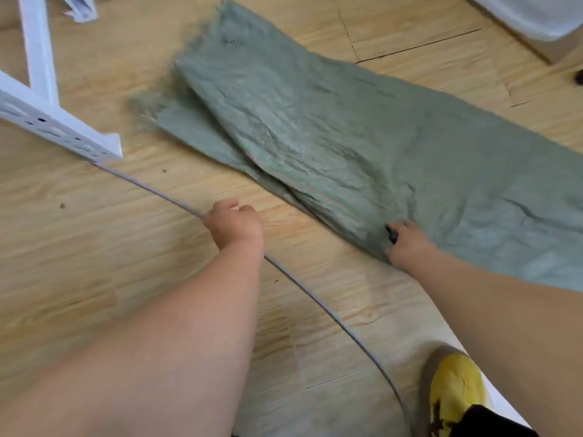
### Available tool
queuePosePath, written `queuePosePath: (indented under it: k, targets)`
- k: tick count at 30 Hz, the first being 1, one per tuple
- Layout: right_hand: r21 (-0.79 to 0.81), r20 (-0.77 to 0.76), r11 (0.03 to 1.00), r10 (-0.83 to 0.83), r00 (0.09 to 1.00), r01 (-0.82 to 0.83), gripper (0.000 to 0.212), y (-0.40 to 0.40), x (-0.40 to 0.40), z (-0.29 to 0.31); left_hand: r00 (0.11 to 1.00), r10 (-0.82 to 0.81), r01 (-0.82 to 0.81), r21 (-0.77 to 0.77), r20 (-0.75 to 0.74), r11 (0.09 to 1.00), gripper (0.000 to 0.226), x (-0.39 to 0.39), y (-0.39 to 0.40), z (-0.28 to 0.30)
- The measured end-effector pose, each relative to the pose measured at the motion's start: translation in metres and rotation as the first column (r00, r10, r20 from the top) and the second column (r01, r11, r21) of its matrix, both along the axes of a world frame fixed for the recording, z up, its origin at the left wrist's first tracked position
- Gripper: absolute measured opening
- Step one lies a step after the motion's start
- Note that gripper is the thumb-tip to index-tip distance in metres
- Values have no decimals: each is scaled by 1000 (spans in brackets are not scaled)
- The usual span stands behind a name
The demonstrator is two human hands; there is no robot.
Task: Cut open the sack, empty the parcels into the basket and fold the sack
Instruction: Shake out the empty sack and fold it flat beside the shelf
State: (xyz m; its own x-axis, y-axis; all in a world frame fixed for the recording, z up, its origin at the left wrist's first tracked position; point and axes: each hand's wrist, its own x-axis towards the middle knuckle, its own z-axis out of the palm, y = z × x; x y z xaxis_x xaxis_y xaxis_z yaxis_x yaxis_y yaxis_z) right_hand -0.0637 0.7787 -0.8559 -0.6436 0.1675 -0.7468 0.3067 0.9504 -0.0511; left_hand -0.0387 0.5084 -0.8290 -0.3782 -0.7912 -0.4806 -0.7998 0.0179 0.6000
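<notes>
My right hand (407, 244) pinches the flat grey-green woven sack (331, 130) at its fold, left hand (235, 223) loosely curled, grasping nothing; risk: one-handed pull skews fold on wooden floor (94, 247).

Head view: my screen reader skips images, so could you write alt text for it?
A green woven sack lies flat and partly folded on a wooden floor, the right hand pressing its near edge. The left hand hovers loosely curled over a grey cable; a white metal frame lies at left.
</notes>
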Motion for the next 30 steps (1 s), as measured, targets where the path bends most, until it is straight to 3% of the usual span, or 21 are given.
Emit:
queuePosePath:
  k: [2, 3, 6, 9, 13, 17, 20, 24, 25, 29, 30]
  targets:
    - [53, -71, 998, -22, 997, 26, 51, -6, 4, 4, 983, 175, -182, 140, 61, 973, 34, 0, -6, -2]
    - [54, -125, 999, 0, 992, 7, 50, -12, 6, 9, 983, 172, -182, 270, 61, 946, 33, -2, -9, -7]
    - [-80, -230, 983, 143, 963, -165, 57, -38, 2, 18, 997, 76, -60, 534, -7, 843, 17, -23, -1, -7]
    - [-188, -195, 956, 190, 962, -227, 55, -66, -21, 18, 994, -82, 110, 578, -75, 809, 38, -48, 13, -8]
    - [-159, -58, 926, 338, 939, -343, 52, -89, -41, 18, 984, -138, 178, 567, -113, 804, 47, -77, 18, -16]
    - [-68, 98, 963, 267, 959, -262, 30, -66, -22, 15, 982, -59, 144, 511, -178, 847, 61, -96, 18, -28]
    - [33, 125, 990, 132, 983, -137, 23, -44, 0, 10, 992, 75, -19, 468, -102, 884, 72, -98, 27, -39]
    - [73, -16, 995, -68, 998, 69, 33, -35, 13, 11, 994, 105, -108, 366, 28, 924, 18, -87, 23, -52]
    - [60, -36, 994, -92, 995, 94, 36, -33, 14, 10, 993, 91, -110, 331, 74, 937, 20, -81, 16, -54]
    - [44, -74, 990, -133, 988, 136, 42, -34, 17, 9, 936, 125, -203, 216, 330, 955, 78, -58, 2, -52]
    - [43, -103, 984, -168, 980, 173, 45, -34, 19, 10, 929, 164, -247, 226, 330, 942, 88, -57, 6, -45]
